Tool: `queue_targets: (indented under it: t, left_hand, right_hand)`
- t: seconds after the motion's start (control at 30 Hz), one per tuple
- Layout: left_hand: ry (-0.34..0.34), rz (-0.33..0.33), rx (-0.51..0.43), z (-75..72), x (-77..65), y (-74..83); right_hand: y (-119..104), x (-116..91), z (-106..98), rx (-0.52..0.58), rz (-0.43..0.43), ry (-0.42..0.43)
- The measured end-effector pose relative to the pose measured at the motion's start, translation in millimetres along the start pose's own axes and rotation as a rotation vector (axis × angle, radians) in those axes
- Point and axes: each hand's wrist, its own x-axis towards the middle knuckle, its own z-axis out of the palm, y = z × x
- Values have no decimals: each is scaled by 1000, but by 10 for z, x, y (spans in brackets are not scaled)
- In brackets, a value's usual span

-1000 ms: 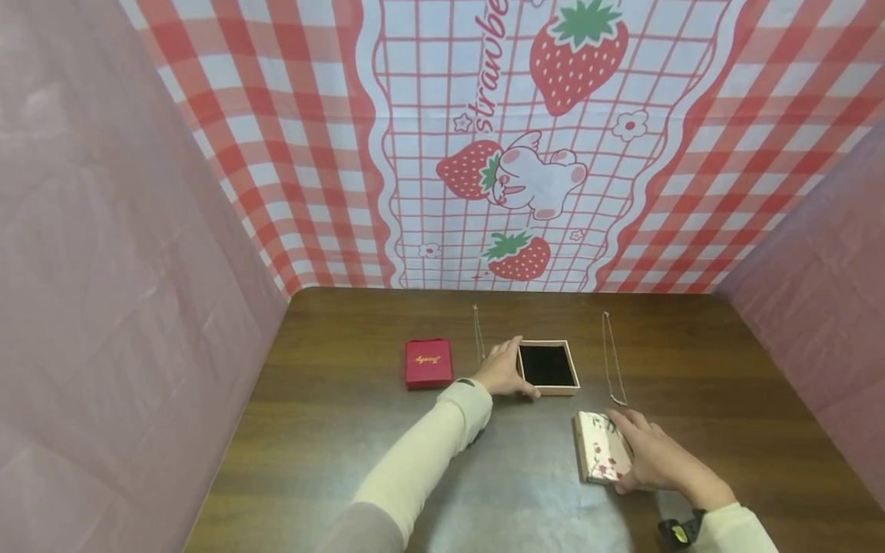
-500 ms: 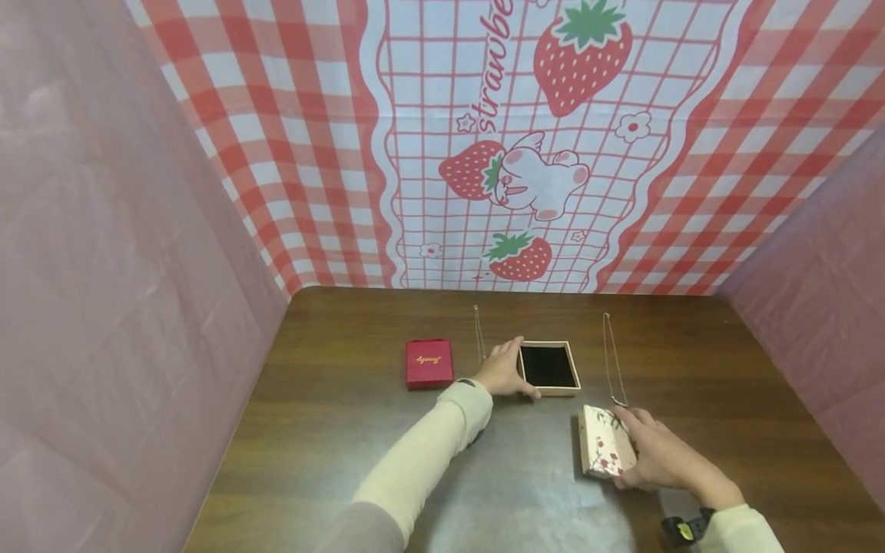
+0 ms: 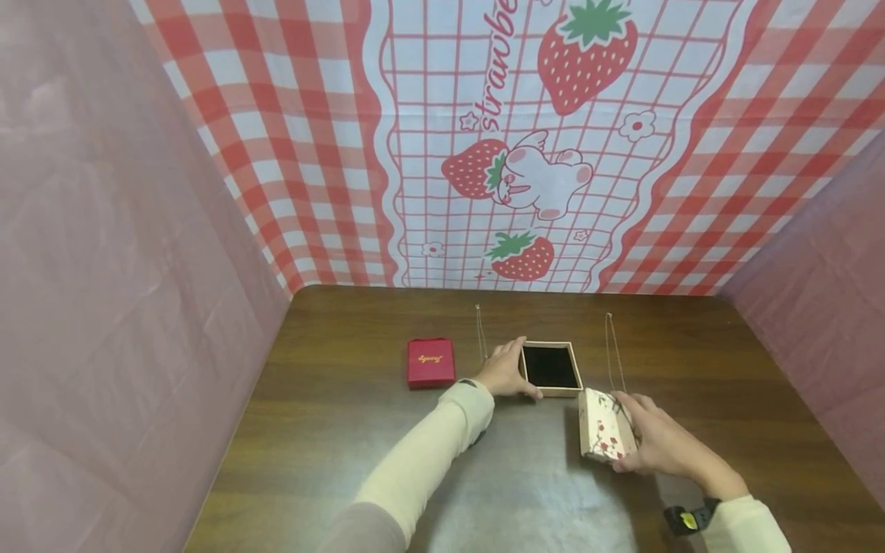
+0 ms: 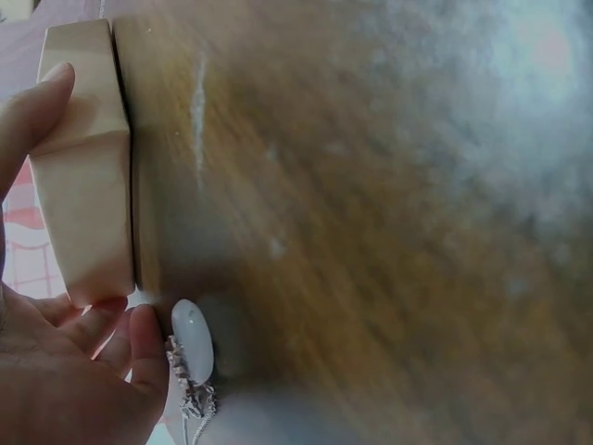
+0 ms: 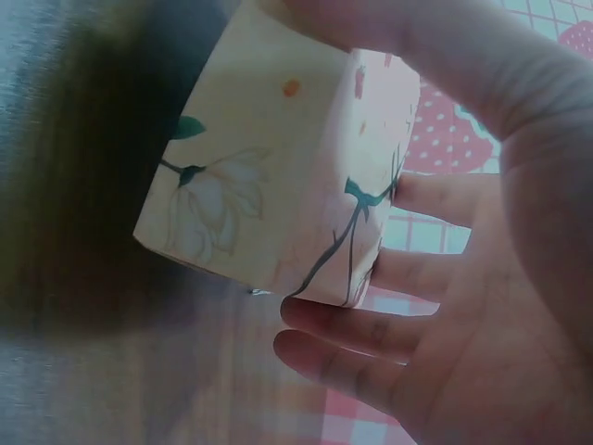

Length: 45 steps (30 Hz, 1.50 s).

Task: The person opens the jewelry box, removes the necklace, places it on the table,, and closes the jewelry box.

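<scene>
My left hand point(image 3: 503, 372) holds a shallow tan jewelry box point(image 3: 579, 369) at its left side, thumb at the near corner and fingers toward the far side. The box stands uncovered on the table, black lining point(image 3: 551, 367) facing up. My right hand point(image 3: 660, 439) grips a cream box lid point(image 3: 603, 426) printed with flowers and branches, tilted and raised over the table, close in front of the box's near right corner. Beside the left fingers lies a fine-chain necklace with an oval white pendant point(image 4: 193, 341); in the head view that hand hides its lower end.
A red jewelry box point(image 3: 431, 362) with gold lettering lies left of the left hand. Another thin chain necklace point(image 3: 614, 349) stretches behind the right hand, its near end hidden. A strawberry-print cloth point(image 3: 442, 223) hangs at the table's back edge, pink cloths at both sides.
My right hand has lifted the flower-printed lid and moved it away from me, toward the tan box, tilting it more. The left hand keeps its hold on the box.
</scene>
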Motion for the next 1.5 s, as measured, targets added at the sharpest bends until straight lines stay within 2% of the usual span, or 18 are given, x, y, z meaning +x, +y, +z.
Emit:
queue_targets:
  t: [0.47, 0.7, 1.0, 1.5]
  left_hand:
    - [5, -1, -12, 4, -18, 0]
    - [0, 0, -3, -12, 4, -3]
    - [-7, -4, -14, 27, 18, -29]
    - [-20, 4, -18, -2, 0, -15]
  right_hand:
    - [10, 183, -101, -7, -7, 15]
    - [21, 320, -162, -3, -18, -5]
    - [28, 477, -215, 57, -9, -49]
    - [-3, 672, -236, 30, -41, -38]
